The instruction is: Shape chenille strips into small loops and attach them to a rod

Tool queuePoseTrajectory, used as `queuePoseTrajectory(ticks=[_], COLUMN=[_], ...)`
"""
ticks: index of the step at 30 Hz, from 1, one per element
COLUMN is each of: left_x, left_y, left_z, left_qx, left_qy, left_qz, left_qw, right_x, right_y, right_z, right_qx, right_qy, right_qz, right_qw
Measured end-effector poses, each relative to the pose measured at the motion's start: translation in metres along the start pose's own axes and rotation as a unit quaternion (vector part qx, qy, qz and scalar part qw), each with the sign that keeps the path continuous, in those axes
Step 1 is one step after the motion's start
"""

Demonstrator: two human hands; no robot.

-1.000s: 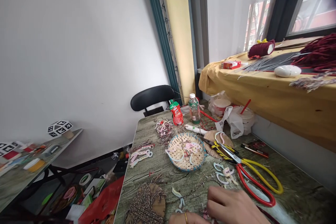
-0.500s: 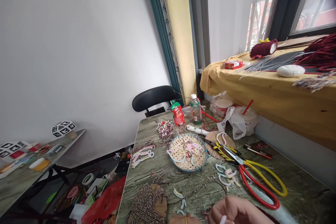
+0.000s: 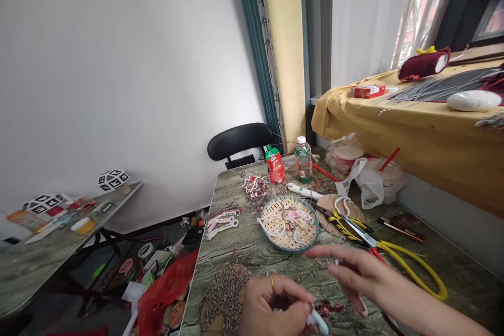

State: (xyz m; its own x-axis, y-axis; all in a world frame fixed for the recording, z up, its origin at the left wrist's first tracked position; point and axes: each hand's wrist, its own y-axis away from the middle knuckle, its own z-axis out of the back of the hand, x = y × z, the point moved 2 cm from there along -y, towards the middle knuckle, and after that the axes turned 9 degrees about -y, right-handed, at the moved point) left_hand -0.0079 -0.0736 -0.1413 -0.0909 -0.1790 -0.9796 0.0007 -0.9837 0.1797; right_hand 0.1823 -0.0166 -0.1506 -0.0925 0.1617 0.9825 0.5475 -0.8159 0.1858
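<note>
My left hand (image 3: 275,304), with a ring on one finger, pinches a short pale blue fuzzy strip (image 3: 319,322) at the bottom of the view. To its right my right hand (image 3: 358,275) is stretched over the table, fingers apart. Small pale bits show beside its fingers; I cannot tell whether they touch it. Beyond the fingertips sits a round woven basket (image 3: 289,245) with pink and white curled strips (image 3: 299,217) in it. Dark red bits (image 3: 331,308) lie between the hands. Left of my left hand is a card wound with speckled brown yarn (image 3: 224,294).
Large scissors with red and yellow handles (image 3: 419,265) lie right of the basket, beside a cardboard disc (image 3: 328,205). A red pouch (image 3: 276,169), a bottle (image 3: 303,163) and bagged cups (image 3: 372,181) stand behind. Pale strips (image 3: 222,224) lie by the left edge.
My view has turned slightly left. My left hand has come up into view with the pale blue strip. My right hand has opened from a closed pinch and reached forward over the table.
</note>
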Motion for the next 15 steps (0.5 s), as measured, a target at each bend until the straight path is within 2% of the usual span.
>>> queuePoseTrajectory(ticks=[2,3,4,6,9,12,15], left_x=[-0.006,-0.008,-0.011,-0.015,-0.018,-0.019,-0.018], left_y=[-0.004,-0.005,-0.007,-0.009,-0.011,-0.011,-0.012], left_z=[-0.001,0.0,0.0,0.002,0.004,0.004,0.002], left_qx=[-0.013,-0.016,-0.016,-0.009,-0.007,-0.002,-0.003], left_qy=[-0.061,-0.092,-0.118,-0.148,-0.149,-0.16,-0.182], left_qz=[-0.036,-0.054,-0.07,-0.09,-0.075,-0.058,-0.052], left_qw=[0.997,0.994,0.99,0.985,0.986,0.985,0.982], right_x=[0.009,0.013,0.017,0.022,0.026,0.032,0.038], right_y=[0.003,0.004,0.003,-0.002,-0.011,-0.014,-0.01], right_z=[-0.026,-0.034,-0.038,-0.037,-0.023,-0.014,-0.017], right_qx=[0.157,0.198,0.215,0.19,0.13,0.083,0.016], right_qy=[-0.076,-0.096,-0.1,-0.059,0.052,0.146,0.237], right_qz=[-0.023,-0.026,-0.023,-0.002,0.038,0.071,0.093], right_qw=[0.984,0.975,0.971,0.98,0.989,0.983,0.967])
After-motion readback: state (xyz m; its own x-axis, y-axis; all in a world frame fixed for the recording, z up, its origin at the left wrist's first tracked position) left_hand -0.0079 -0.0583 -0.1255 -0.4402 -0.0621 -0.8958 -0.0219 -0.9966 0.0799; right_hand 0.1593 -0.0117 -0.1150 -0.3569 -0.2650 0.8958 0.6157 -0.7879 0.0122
